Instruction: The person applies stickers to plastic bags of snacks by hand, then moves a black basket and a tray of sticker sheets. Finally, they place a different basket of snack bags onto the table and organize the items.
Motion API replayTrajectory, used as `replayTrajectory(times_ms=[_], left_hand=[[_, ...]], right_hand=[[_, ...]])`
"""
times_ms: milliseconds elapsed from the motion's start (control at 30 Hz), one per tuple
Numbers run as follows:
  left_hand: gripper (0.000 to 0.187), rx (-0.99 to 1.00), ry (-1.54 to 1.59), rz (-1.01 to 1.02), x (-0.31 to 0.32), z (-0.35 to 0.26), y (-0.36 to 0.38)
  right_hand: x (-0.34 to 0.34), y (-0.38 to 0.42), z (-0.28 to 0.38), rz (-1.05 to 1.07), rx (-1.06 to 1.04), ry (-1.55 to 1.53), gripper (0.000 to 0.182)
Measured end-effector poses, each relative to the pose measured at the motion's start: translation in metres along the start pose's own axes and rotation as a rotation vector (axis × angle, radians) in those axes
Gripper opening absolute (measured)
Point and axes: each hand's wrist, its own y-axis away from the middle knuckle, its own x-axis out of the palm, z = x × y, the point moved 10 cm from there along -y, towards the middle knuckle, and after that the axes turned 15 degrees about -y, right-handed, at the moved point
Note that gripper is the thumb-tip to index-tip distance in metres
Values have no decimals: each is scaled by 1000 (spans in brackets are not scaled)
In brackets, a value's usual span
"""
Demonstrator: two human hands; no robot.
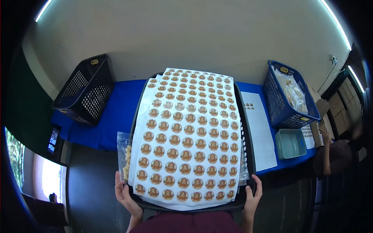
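Observation:
In front of my body I hold a black basket (250, 155), its near rim close to my torso. Large white sheets of round brown stickers (187, 141) lie across its top and hide most of what is inside. At the left edge a clear plastic bag (124, 155) with pale pieces in it sticks out over the rim. My left hand (126, 198) is closed on the near left corner of the basket. On the near right corner, my right hand (252, 194) grips the rim, thumb on the inner side.
A blue-covered table (126, 105) runs along the wall. It bears a dark perforated basket (87, 89) at left, a blue basket (276, 97) of plastic bags (291, 91), a greenish tub (291, 143) and a white sheet (258, 132). A person (336, 157) is at far right.

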Motion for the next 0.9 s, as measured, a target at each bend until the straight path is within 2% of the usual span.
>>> replayTrajectory(times_ms=[133, 233, 300, 333, 400, 533, 633, 667, 767, 800, 900], left_hand=[[12, 94, -151, 3, 4, 2, -4], [12, 112, -163, 38, 19, 18, -19], [12, 22, -66, 31, 30, 33, -33], [12, 64, -54, 35, 36, 37, -48], [14, 104, -37, 55, 61, 47, -77], [22, 157, -55, 92, 120, 62, -150], [25, 201, -78, 90, 166, 61, -195], [25, 203, -73, 88, 180, 66, -210], [21, 286, -169, 49, 207, 66, -231], [20, 290, -115, 30, 199, 82, -220], [19, 330, -210, -17, 224, 71, -238]], right_hand=[[5, -4, -10, 40, -17, -38, 32], [15, -15, -30, 44, -75, -134, 30], [29, -28, -41, 82, -106, -183, 31], [37, -38, -44, 84, -122, -209, 32], [59, -71, -57, 144, -84, -302, 32], [110, -143, -63, 220, -162, -211, 34], [139, -201, -66, 216, -47, -281, 35], [148, -222, -73, 201, -50, -219, 35], [162, -264, -78, 172, -17, -151, 34], [155, -259, -94, 173, -32, -168, 34], [173, -292, -79, 226, -73, -122, 34]])
